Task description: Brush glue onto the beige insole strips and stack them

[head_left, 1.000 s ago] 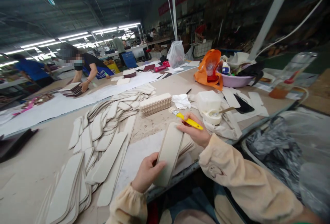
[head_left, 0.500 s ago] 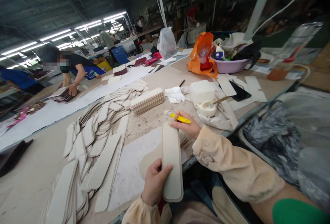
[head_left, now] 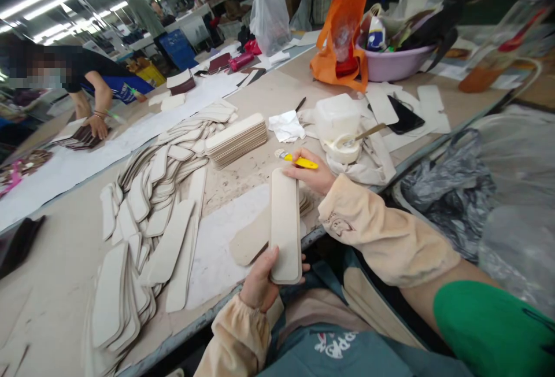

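A long pale panel with rounded corners (head_left: 285, 226) stands between my hands at the table's front edge. My left hand (head_left: 262, 278) grips its lower end, with fingertips showing past its right side. My right hand (head_left: 314, 172) holds a yellow-handled brush (head_left: 303, 162) and touches the panel's top end. The brush bristles point left, above the panel. Behind the panel, another pale piece (head_left: 249, 238) lies on a white sheet (head_left: 225, 255). An open tub of white paste (head_left: 344, 148) with a stick in it stands beyond my right hand.
Many loose pale pieces (head_left: 162, 198) cover the table's left part, beside a neat stack (head_left: 236, 140). An orange bag (head_left: 338, 41) and a purple basin (head_left: 392, 63) sit at the back. Plastic bags (head_left: 451, 186) lie at right. Across the table a person (head_left: 97, 76) handles dark pieces.
The view has tilted downward. My left hand has shifted to the panel's lower end, its fingers now reaching behind to the right side. My right hand still holds the brush.
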A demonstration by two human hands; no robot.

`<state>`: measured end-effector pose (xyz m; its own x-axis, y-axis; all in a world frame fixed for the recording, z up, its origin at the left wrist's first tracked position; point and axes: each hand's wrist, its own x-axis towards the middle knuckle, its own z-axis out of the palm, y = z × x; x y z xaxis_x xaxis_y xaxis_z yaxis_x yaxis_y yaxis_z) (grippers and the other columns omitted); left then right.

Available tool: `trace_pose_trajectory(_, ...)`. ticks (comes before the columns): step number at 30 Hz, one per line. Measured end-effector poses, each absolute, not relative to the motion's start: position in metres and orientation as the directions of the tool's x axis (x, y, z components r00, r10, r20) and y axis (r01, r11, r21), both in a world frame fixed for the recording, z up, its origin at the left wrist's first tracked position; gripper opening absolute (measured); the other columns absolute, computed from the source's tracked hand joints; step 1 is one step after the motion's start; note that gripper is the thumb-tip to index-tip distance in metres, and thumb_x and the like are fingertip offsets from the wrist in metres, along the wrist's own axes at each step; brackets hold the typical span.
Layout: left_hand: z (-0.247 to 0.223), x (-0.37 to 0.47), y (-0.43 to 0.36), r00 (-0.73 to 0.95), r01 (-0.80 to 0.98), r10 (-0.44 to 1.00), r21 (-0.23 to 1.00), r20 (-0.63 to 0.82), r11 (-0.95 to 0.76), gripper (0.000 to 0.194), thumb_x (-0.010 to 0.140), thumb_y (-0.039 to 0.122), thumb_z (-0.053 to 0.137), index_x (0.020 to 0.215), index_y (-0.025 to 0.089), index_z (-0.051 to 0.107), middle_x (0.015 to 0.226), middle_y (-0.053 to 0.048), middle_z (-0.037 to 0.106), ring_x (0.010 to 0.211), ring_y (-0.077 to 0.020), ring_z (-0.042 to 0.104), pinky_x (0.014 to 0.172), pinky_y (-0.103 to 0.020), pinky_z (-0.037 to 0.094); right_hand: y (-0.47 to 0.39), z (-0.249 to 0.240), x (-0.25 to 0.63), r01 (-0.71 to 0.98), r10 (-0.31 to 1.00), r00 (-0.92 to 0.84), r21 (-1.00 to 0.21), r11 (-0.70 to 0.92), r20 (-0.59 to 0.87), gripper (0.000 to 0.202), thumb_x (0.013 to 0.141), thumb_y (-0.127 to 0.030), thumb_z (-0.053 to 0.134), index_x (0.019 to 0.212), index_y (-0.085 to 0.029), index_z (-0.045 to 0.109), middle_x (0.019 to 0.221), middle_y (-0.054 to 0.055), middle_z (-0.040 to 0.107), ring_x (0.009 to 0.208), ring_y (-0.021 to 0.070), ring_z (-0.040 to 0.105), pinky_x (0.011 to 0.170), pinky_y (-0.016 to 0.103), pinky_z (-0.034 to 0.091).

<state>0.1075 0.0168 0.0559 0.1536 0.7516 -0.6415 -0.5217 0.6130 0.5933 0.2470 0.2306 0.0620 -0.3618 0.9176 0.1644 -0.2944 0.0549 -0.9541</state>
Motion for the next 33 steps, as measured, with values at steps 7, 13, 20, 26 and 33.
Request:
trace_pose_trajectory(7, 0.048, 0.111, -0.001, 0.117, -0.460, 0.774, 0.657, -0.622, 0.597, 0.050, 0.073, 0.034, 0.075, 0.114, 0.009, 0.059, 0.112, -0.019, 0.068, 0.096, -0.0320, 0.069, 0.065, -0.030, 0.062, 0.230, 0.057, 0.247, -0.257, 0.922, -0.356, -0.965, 0.056, 0.148, 0.045, 0.061, -0.043, 0.081, 0.081, -0.023, 0.045, 0.065, -0.008, 0.045, 0.059, 0.0094, 0.039, 0.057, 0.024, 0.031)
trace_pose_trajectory(13, 0.045, 0.112, -0.003, 0.132, -0.455, 0.766, 0.648, -0.630, 0.611, 0.050, 0.073, 0.033, 0.076, 0.113, 0.008, 0.060, 0.109, -0.019, 0.070, 0.092, -0.0301, 0.070, 0.064, -0.029, 0.062, 0.230, 0.052, 0.246, -0.240, 0.919, -0.359, -0.967, 0.080, 0.165, 0.041, 0.064, -0.038, 0.079, 0.082, -0.023, 0.046, 0.065, -0.008, 0.045, 0.059, 0.0094, 0.039, 0.056, 0.024, 0.031)
trace_pose_trajectory(20, 0.049, 0.109, -0.002, 0.166, -0.489, 0.768, 0.624, -0.619, 0.609, 0.048, 0.076, 0.034, 0.073, 0.115, 0.009, 0.057, 0.106, -0.020, 0.070, 0.088, -0.0295, 0.072, 0.062, -0.028, 0.061, 0.232, 0.049, 0.248, -0.220, 0.929, -0.339, -0.973, 0.073, 0.147, 0.041, 0.063, -0.039, 0.079, 0.081, -0.022, 0.047, 0.064, -0.008, 0.044, 0.059, 0.0098, 0.039, 0.057, 0.025, 0.030)
trace_pose_trajectory(26, 0.053, 0.104, 0.001, 0.193, -0.540, 0.764, 0.583, -0.616, 0.607, 0.064, 0.085, 0.059, 0.051, 0.123, 0.009, 0.055, 0.111, -0.022, 0.068, 0.095, -0.0316, 0.069, 0.069, -0.033, 0.060, 0.239, 0.041, 0.251, -0.210, 0.943, -0.294, -0.973, 0.094, 0.154, 0.038, 0.065, -0.037, 0.078, 0.082, -0.023, 0.047, 0.067, -0.007, 0.045, 0.061, 0.0102, 0.040, 0.058, 0.025, 0.031)
trace_pose_trajectory(33, 0.048, 0.108, 0.001, -0.001, -0.390, 0.776, 0.715, -0.630, 0.580, 0.048, 0.076, 0.048, 0.069, 0.107, 0.013, 0.063, 0.098, -0.015, 0.072, 0.087, -0.0264, 0.070, 0.061, -0.028, 0.056, 0.232, 0.052, 0.252, -0.162, 0.937, -0.295, -0.976, 0.143, 0.186, 0.032, 0.071, -0.039, 0.074, 0.081, -0.023, 0.047, 0.067, -0.006, 0.047, 0.060, 0.0112, 0.042, 0.057, 0.025, 0.033)
